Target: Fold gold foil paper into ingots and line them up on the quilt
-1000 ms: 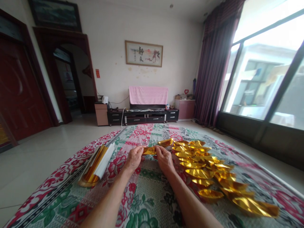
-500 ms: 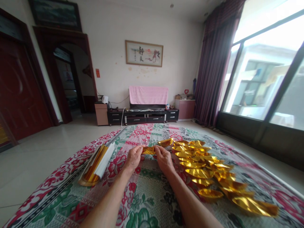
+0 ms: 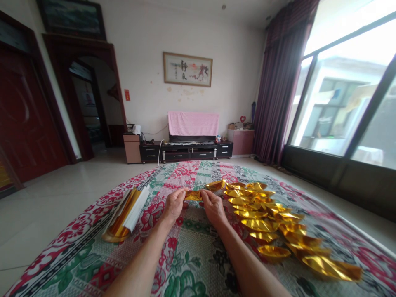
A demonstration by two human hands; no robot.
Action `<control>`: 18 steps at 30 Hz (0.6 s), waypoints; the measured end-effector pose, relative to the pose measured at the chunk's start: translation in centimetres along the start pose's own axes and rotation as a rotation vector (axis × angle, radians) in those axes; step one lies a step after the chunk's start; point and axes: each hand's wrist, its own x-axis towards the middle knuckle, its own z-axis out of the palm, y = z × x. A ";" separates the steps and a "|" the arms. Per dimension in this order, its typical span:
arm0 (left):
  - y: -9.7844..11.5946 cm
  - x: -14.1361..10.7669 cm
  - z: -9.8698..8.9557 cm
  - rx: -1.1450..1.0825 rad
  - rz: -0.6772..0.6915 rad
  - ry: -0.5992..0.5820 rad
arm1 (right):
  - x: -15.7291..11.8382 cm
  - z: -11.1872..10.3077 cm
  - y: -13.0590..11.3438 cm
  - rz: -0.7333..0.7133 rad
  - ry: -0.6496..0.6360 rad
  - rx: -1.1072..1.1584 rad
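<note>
A small folded piece of gold foil paper (image 3: 193,195) is stretched between my two hands, over the middle of the patterned cloth (image 3: 185,247). My left hand (image 3: 174,203) pinches its left end, and my right hand (image 3: 213,204) grips the right end. Right of my right hand lie several boat-shaped gold paper ingots (image 3: 260,225) in overlapping rows. To the left, a curled stack of gold and white paper sheets (image 3: 125,216) rests on the cloth. The fingertips partly hide both ends of the folded piece.
Beyond the cloth's far edge stands a low black TV cabinet (image 3: 188,153), with a pink cloth (image 3: 193,123) draped over what is on it. Tiled floor (image 3: 62,189) lies to the left. A purple curtain (image 3: 275,95) and large glass windows are at the right.
The gold foil paper looks slightly more creased or tilted between my fingers. Both hands stay in nearly the same place, and the things around them have not moved.
</note>
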 end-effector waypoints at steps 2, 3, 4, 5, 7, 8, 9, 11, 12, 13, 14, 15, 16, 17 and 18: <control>0.0 0.0 0.0 0.004 -0.002 -0.029 | 0.0 0.0 -0.1 0.010 0.017 0.007; 0.0 0.0 -0.1 0.007 -0.007 -0.046 | 0.0 0.0 -0.2 0.017 0.030 0.012; 0.0 0.0 -0.1 0.011 -0.009 -0.054 | -0.1 0.0 -0.3 0.019 0.033 0.016; -0.1 0.0 -0.1 0.018 -0.003 -0.049 | -0.1 0.0 -0.3 0.015 0.023 0.012; -0.3 0.1 -0.2 0.034 0.026 -0.014 | -0.1 0.0 -0.4 -0.004 -0.021 -0.008; -0.3 0.1 -0.2 0.041 0.040 -0.001 | -0.1 0.0 -0.3 -0.012 -0.035 -0.016; -0.4 0.1 -0.3 0.046 0.050 0.002 | -0.1 0.0 -0.3 -0.016 -0.034 -0.022; -0.3 0.0 -0.2 0.048 0.045 -0.019 | -0.1 0.0 -0.1 -0.017 -0.012 -0.021; -0.3 0.0 -0.2 0.048 0.037 -0.027 | -0.1 0.0 0.0 -0.019 -0.005 -0.018; -0.2 0.0 -0.1 0.048 0.029 -0.030 | 0.0 0.0 0.1 -0.023 -0.007 -0.017; -0.1 -0.1 -0.1 0.050 0.023 -0.027 | 0.0 -0.1 0.1 -0.025 -0.016 -0.018; -0.1 -0.1 -0.1 0.052 0.021 -0.022 | 0.0 -0.1 0.1 -0.025 -0.024 -0.018; -0.1 -0.1 0.0 0.052 0.019 -0.020 | 0.0 -0.1 0.1 -0.023 -0.027 -0.018; -0.1 -0.1 0.0 0.051 0.019 -0.020 | 0.0 -0.1 0.1 -0.020 -0.023 -0.018; -0.1 -0.1 0.0 0.050 0.017 -0.022 | -0.1 -0.1 0.0 -0.018 -0.017 -0.019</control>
